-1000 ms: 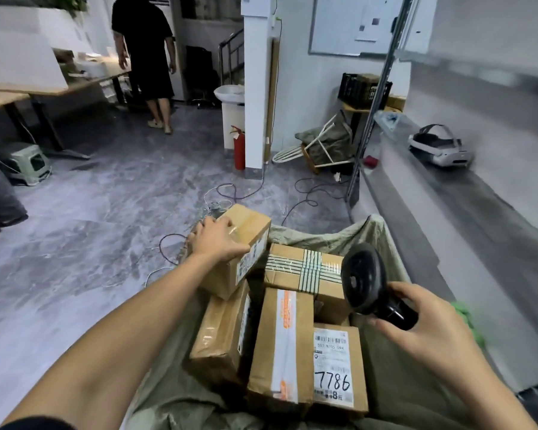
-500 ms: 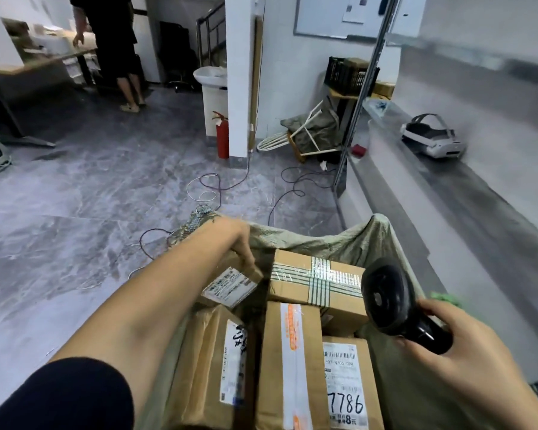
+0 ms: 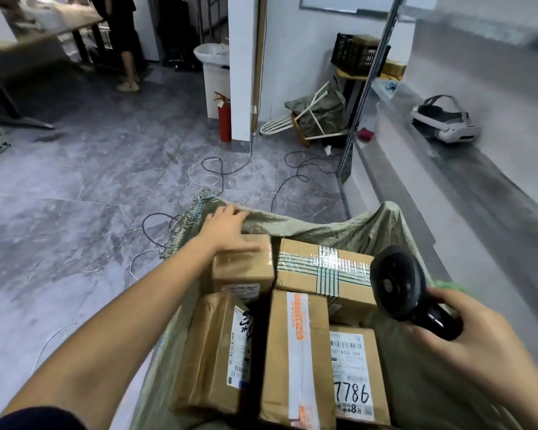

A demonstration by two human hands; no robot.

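A green woven sack [image 3: 323, 232] stood open on the floor [image 3: 75, 197], packed with cardboard parcels [image 3: 295, 352]. In its far left corner lay a small brown box [image 3: 243, 270], touching the taped box [image 3: 305, 268] beside it. The left grip [image 3: 227, 225] rested flat on the small box's top, fingers straight, holding nothing. The right grip [image 3: 466, 346] was curled round the handle of a black scanner [image 3: 398, 283] over the sack's right side.

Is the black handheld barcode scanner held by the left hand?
No, the right hand grips the black handheld barcode scanner, while the left hand rests on a small brown cardboard box.
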